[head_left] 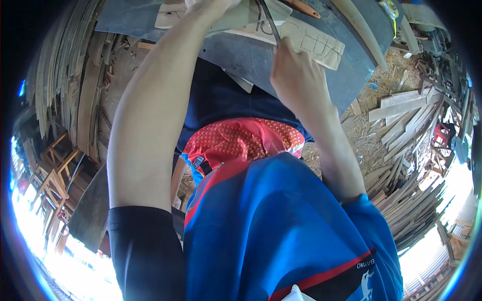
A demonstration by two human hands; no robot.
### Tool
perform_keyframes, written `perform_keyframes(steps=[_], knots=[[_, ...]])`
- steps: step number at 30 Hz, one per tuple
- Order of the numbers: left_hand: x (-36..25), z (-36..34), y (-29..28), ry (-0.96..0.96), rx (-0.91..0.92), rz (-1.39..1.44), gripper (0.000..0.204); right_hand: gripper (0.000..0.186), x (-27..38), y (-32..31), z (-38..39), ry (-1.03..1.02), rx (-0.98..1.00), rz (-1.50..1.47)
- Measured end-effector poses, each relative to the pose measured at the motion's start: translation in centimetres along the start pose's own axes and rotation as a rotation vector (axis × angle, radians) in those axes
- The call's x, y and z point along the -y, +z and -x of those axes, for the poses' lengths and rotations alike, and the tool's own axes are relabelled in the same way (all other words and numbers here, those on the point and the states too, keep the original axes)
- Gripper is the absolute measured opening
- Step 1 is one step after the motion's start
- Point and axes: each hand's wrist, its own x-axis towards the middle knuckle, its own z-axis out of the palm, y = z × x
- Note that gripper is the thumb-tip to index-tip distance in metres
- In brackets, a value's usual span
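My right hand [297, 70] is closed around the near end of a thin, dark, rod-like metal tool [269, 21], whose far end runs out of the top edge. Beneath and beside it lies a pale wooden board [321, 46] with pencil lines drawn on it. At the top edge I see part of my left hand [213, 4], over a greyish flat piece [241, 19] on the wood; its fingers are mostly cut off by the edge of the picture. Another end of pale wood [169, 16] shows left of my left wrist. All this rests on a dark grey worktop [236, 55].
An orange-brown handle [304, 7] lies on the worktop, near a long curved wooden piece [360, 31]. A yellow tape measure [389, 9] sits at the far right. Stacked planks [65, 65] stand at left; a pile of wood offcuts [411, 115] covers the ground at right.
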Motion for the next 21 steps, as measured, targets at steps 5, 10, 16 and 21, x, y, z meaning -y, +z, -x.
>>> perform_keyframes(steps=[5, 10, 16, 21], knots=[[0.7, -0.3, -0.6, 0.166, -0.017, -0.063, 0.055, 0.018, -1.5, 2.0, -3.4, -0.101, -0.193, -0.017], [-0.6, 0.3, -2.0, -0.113, 0.085, 0.04, 0.054, 0.018, -0.9, -0.2, -0.3, -0.058, 0.002, 0.022], [-0.6, -0.8, -1.0, 0.046, 0.085, 0.002, 0.052, 0.021, 0.2, 1.0, -1.2, -0.029, -0.027, 0.008], [-0.6, -0.5, -0.5, 0.075, 0.063, -0.012, 0.045, 0.017, -1.8, -0.8, 0.5, 0.002, 0.008, 0.024]])
